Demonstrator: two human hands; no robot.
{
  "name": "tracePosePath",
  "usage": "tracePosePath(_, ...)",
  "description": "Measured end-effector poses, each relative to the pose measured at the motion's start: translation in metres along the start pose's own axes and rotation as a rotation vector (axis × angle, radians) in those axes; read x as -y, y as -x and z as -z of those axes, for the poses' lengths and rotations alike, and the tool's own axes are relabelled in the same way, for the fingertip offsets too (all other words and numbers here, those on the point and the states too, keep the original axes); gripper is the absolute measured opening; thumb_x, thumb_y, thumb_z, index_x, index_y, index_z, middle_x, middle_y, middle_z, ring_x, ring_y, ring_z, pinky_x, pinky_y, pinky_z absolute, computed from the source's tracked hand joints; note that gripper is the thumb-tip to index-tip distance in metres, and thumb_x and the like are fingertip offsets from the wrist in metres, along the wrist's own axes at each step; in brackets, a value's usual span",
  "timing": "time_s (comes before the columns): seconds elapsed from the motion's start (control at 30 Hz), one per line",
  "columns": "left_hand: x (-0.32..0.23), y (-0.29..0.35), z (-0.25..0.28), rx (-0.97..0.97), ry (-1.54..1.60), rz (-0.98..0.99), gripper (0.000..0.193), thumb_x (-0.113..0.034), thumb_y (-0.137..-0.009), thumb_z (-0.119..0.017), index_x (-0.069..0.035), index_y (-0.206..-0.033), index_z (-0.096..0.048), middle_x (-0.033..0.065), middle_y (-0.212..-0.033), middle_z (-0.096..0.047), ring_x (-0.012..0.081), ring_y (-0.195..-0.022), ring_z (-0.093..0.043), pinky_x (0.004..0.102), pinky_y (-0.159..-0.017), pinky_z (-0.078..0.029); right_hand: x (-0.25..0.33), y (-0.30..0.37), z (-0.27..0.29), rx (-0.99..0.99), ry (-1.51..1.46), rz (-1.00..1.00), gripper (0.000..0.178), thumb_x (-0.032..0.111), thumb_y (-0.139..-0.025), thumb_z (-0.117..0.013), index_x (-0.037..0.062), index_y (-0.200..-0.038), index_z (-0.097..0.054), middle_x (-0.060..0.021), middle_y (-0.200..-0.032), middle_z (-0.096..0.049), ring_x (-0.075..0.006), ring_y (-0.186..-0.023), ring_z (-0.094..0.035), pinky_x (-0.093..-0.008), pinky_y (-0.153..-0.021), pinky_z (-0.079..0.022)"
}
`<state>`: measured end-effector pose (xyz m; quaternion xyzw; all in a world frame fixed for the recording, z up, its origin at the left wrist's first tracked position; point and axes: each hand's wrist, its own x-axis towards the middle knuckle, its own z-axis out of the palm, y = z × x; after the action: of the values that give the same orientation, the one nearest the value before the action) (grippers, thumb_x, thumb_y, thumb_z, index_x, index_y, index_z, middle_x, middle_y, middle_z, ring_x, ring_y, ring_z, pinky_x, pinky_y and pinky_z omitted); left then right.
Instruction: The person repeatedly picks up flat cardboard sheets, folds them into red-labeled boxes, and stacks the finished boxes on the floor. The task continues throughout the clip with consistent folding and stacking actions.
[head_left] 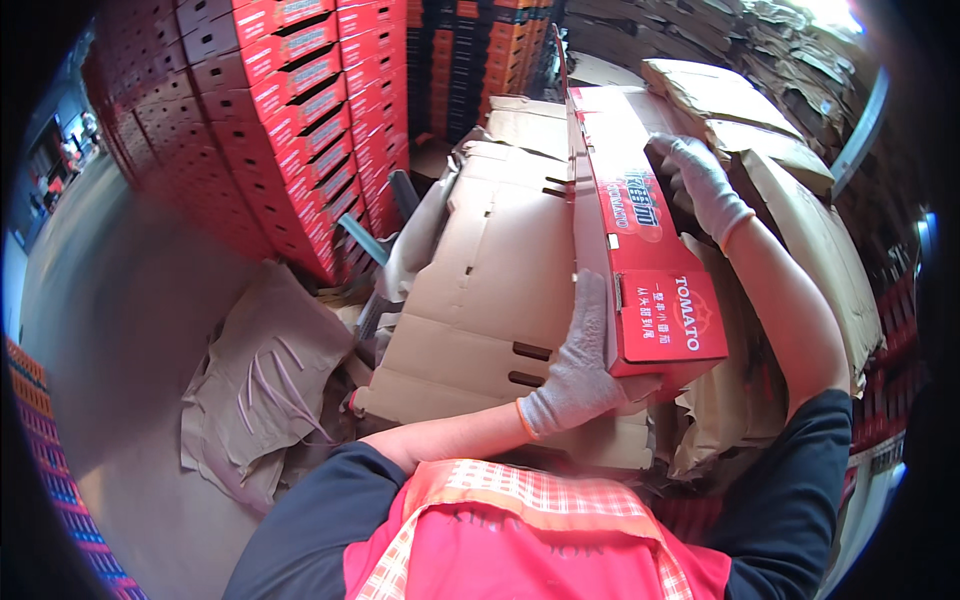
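A folded red cardboard box (665, 310) with white and blue print stands tilted on its side in front of me. My left hand (572, 375), in a grey glove, grips its near lower corner, thumb up along the side and fingers underneath. At the box's far right edge, my gloved right hand (708, 190) is closed with its fingers curled against the wall. Beneath and left of the box lie flat brown cardboard blanks (480, 270) with slots cut in them. The inside of the box is turned away from view.
Tall stacks of red boxes (290, 130) rise at the left, with orange and black crates (480, 60) behind. Brown paper-wrapped bundles (800, 200) lie along the right. Crumpled brown paper (265, 370) with loose straps (275, 390) is on the floor at the left.
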<state>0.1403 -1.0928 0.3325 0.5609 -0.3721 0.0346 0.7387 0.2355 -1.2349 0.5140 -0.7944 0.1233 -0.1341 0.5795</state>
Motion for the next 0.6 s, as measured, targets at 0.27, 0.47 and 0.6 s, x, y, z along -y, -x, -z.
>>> tracePosePath(0.27, -0.040, 0.027, 0.039, 0.840, -0.154, 0.558, 0.073, -0.038, -0.087, -0.069, -0.003, -0.145, -0.043, 0.0228, -0.140, -0.050, 0.0356, -0.134, -0.045, 0.0413, -0.111, -0.037, -0.096, -0.015, -0.035, 0.438, 0.977, 0.919, 0.029, 0.034, -0.080, -0.069, 0.0071, -0.090, -0.071, -0.0222, -0.081, -0.067, -0.0392, -0.076, -0.067, -0.0436, -0.074, -0.054)
tracePosePath(0.47, -0.072, 0.026, 0.169, 0.235, -0.909, -0.284, 0.038, -0.014, -0.085, -0.072, -0.001, -0.120, -0.066, 0.0152, -0.113, -0.069, 0.0351, -0.104, -0.066, 0.0418, -0.096, -0.049, -0.223, -0.027, 0.056, 0.159, 1.685, 0.338, 0.009, 0.011, -0.076, -0.066, 0.0103, -0.080, -0.074, -0.0120, -0.088, -0.073, -0.0282, -0.087, -0.071, -0.0418, -0.073, -0.058)
tracePosePath(0.6, -0.037, 0.001, 0.259, 0.333, -1.582, -0.532, 0.044, -0.014, -0.082, -0.067, -0.005, -0.125, -0.063, 0.0132, -0.132, -0.061, 0.0324, -0.126, -0.054, 0.0504, -0.111, -0.036, -0.271, 0.030, 0.089, 0.393, 1.618, 0.555, 0.024, 0.010, -0.072, -0.069, 0.0132, -0.096, -0.070, -0.0054, -0.102, -0.069, -0.0238, -0.109, -0.061, -0.0364, -0.083, -0.056)
